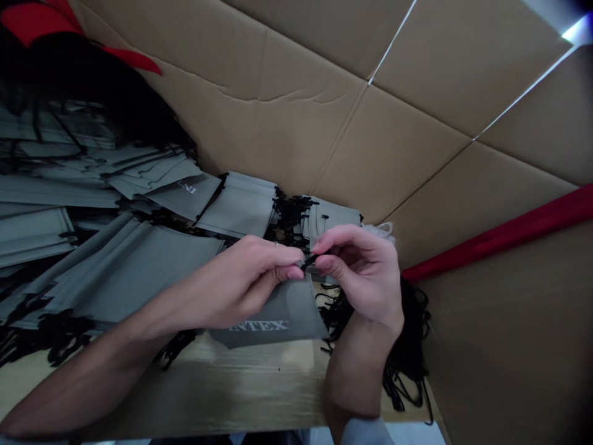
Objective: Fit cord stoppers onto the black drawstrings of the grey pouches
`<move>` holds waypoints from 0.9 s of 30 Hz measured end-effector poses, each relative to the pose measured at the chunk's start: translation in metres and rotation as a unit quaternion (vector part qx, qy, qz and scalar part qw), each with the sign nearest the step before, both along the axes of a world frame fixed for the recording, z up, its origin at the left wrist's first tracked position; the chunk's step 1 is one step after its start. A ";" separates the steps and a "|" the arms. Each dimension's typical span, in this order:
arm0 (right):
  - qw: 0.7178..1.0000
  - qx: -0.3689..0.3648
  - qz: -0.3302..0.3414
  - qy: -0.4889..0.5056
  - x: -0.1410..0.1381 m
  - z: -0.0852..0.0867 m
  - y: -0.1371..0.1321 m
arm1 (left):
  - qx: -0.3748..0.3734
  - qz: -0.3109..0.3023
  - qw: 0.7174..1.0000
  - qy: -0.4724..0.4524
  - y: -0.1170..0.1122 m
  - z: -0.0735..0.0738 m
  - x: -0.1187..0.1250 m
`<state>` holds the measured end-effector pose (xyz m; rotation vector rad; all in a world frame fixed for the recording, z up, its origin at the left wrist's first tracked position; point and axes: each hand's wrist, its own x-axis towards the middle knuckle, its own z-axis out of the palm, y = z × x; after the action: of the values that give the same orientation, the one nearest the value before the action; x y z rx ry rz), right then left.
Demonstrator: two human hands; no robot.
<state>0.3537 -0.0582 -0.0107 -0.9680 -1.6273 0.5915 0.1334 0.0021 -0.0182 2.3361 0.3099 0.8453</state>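
Note:
My left hand pinches the top edge of a grey fabric pouch printed with white INTEX lettering, held just above the wooden table. My right hand meets it from the right, its thumb and forefinger closed on a small black cord end at the pouch's mouth. Both hands' fingertips touch at that spot. The pouch hangs down below the left hand, partly hidden by it.
Many more grey pouches with black drawstrings lie piled across the left and back. Loose black cords lie tangled right of my wrist. Brown cardboard sheets form a wall behind and right, with a red strip.

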 end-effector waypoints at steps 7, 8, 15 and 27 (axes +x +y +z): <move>0.991 -0.012 0.082 0.107 -0.004 -0.009 0.011 | -0.002 -0.092 0.996 -0.005 -0.002 0.003 0.001; 0.991 -0.009 0.079 0.109 -0.006 -0.009 0.012 | -0.004 -0.105 0.994 0.001 -0.003 0.003 0.001; 0.996 0.023 -0.018 0.078 -0.007 -0.003 0.008 | -0.002 -0.028 1.000 -0.011 -0.005 0.004 0.001; 0.995 0.019 -0.091 0.038 -0.008 0.004 -0.001 | -0.005 0.048 0.997 0.065 -0.002 0.004 0.000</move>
<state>0.3453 -0.0595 -0.0062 -1.0403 -1.4613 0.4660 0.1330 -0.0001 -0.0140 2.3874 0.4846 0.7359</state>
